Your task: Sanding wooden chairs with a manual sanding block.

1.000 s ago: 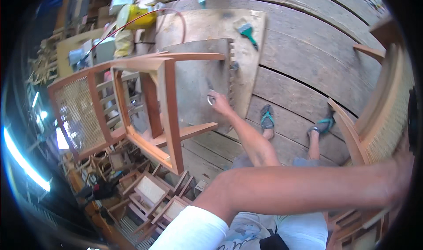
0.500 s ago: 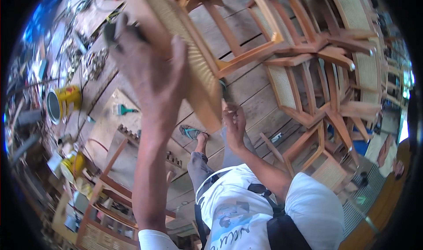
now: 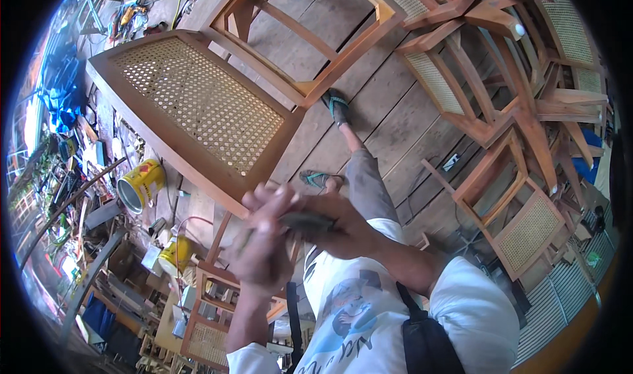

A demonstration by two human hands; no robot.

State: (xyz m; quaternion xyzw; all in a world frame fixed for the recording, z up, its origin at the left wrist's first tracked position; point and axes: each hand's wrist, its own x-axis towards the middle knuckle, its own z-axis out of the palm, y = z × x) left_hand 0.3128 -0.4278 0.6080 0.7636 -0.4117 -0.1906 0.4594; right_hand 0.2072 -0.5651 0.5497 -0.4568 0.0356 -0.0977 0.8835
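Note:
My left hand and my right hand are together in front of my shirt, both closed around a small dark grey piece that looks like folded sandpaper. Motion smears the left fingers, and the hands hide most of the piece. Just beyond them is a wooden chair with a woven cane backrest and an open seat frame. The backrest's near corner lies beside my left fingers in the picture; whether they touch cannot be told.
Several wooden chairs are stacked at the right. Another cane chair stands at the lower left. Two yellow buckets sit among scraps and tools on the left. My sandalled feet stand on the plank floor.
My left hand has come back from the far side of the backrest to meet my right hand. The cane panel now faces me more fully, and the dark piece is between both hands.

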